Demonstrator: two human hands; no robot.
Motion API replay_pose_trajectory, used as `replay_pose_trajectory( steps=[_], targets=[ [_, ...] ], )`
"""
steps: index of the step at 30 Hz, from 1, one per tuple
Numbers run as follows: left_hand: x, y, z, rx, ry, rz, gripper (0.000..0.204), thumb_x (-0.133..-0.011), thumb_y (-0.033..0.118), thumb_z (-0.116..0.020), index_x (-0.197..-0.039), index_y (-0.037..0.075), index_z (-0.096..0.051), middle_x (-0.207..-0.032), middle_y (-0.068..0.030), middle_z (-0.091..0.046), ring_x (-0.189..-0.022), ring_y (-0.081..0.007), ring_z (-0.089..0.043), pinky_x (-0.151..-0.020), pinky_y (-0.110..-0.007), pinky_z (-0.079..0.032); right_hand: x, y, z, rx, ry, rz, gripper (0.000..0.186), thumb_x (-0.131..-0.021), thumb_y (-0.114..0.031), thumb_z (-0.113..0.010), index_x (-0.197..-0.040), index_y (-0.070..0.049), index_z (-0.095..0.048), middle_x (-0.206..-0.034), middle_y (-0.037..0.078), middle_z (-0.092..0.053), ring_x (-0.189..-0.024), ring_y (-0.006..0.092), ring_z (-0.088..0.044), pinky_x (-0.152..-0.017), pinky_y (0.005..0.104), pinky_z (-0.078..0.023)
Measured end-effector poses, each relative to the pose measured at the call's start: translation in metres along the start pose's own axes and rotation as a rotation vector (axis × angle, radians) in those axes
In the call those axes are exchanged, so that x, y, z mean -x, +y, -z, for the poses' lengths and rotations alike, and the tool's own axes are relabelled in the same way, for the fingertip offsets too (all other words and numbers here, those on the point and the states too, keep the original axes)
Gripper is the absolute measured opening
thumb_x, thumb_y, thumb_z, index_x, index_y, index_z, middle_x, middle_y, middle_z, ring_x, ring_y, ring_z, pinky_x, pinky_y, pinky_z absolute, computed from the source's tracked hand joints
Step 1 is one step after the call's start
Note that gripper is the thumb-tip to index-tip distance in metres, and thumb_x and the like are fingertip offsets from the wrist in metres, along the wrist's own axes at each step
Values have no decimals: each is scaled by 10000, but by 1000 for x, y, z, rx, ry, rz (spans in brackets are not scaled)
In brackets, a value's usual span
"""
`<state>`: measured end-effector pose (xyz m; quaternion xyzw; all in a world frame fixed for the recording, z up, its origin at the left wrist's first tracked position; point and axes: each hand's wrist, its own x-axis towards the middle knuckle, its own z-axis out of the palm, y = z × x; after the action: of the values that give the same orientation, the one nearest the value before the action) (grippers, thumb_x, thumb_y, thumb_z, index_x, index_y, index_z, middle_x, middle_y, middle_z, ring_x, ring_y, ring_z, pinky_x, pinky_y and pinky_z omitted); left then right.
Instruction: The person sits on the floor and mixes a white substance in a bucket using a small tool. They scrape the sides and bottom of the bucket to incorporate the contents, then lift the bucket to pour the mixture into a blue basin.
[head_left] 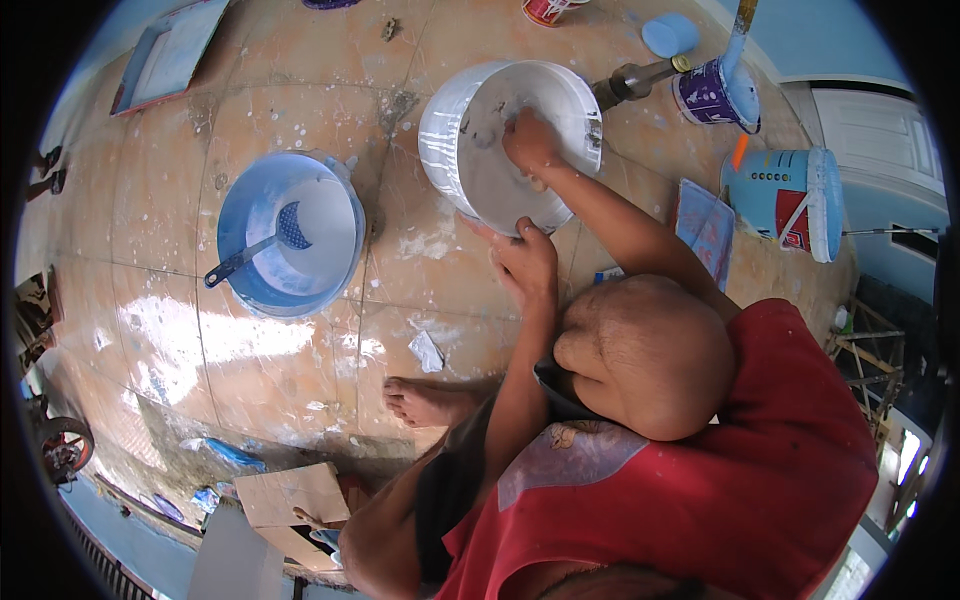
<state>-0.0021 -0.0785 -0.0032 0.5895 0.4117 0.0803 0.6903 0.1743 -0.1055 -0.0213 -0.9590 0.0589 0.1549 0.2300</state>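
A white, paint-streaked bucket (440, 145) is tipped toward me on the tiled floor, its pale inside showing. My left hand (525, 262) grips the bucket's near rim, with the thumb at the edge and some fingers hidden beneath it. My right hand (532, 145) is inside the bucket against the inner wall. Its fingers are curled and slightly blurred, so whatever they hold is hidden. To the left stands a blue basin (230, 225) coated with pale paint. A dark blue slotted skimmer (290, 228) rests in it, the handle lying over the rim.
Behind the bucket lies a metal-shafted tool (635, 82). A purple paint pail (700, 95) and a large light-blue bucket (765, 190) stand at right, beside a paint-stained tray (705, 230). A cardboard box (290, 495) sits at lower left; a crumpled scrap (427, 351) lies near my foot.
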Motion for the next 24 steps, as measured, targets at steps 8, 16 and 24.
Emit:
replay_pose_trajectory(
  steps=[8,16,24],
  targets=[
    [4,16,3,102,-15,106,898,-954,66,-504,-1716,199,-47,-1357,-251,-554,-822,-264,-697,-410,-341,-460,21,-45,45,321,17,229,344,-957,-139,-593,-1260,15,-535,-932,322,-737,-929,494,-743,-822,569,-580],
    [-3,4,4,152,-62,247,894,-958,97,-531,-1717,140,-60,-1329,-260,-609,-1018,-336,-686,-728,-379,-577,18,-47,47,409,-23,419,291,-923,-90,-602,-1205,-34,-641,-980,264,-760,-921,459,-747,-801,554,-584],
    [4,25,-3,188,-29,199,901,-948,106,-547,-1720,117,-82,-1477,-297,-561,-1243,-387,-639,-1045,-420,-490,2,2,-3,366,-242,310,283,-963,-179,-608,-1192,-18,-646,-998,292,-745,-980,493,-726,-875,577,-569]
  ],
)
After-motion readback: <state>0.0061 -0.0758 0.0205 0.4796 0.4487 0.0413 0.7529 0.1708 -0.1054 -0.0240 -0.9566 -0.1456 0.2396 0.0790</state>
